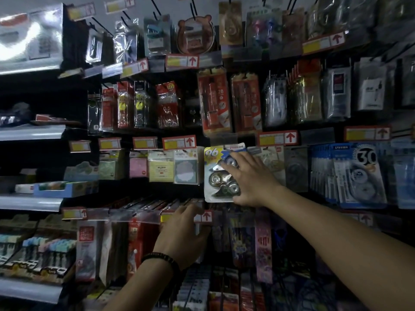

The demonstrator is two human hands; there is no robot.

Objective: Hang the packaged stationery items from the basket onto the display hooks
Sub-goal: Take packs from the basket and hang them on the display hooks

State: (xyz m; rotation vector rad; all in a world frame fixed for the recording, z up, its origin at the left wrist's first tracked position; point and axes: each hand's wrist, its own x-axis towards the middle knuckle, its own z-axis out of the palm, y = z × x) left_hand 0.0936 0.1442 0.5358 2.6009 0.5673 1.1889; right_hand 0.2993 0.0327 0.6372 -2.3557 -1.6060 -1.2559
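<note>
A correction-tape pack (216,176), marked 96 with several silver rolls under clear plastic, hangs in the middle row of the display wall. My right hand (251,180) lies over its right side, fingers spread across the front and thumb under the lower right corner. Lower down, my left hand (183,234), with a dark bead bracelet on the wrist, rests against a price rail (134,214) with its fingers reaching behind it. What those fingers touch is hidden. The basket is out of view.
Hooks with packaged pens, leads and sticky notes (157,167) fill the wall. Blue tape packs marked 30 (359,176) hang at the right. Grey shelves (31,203) with boxed goods stick out at the left. Red-arrow price tags (179,142) line each row.
</note>
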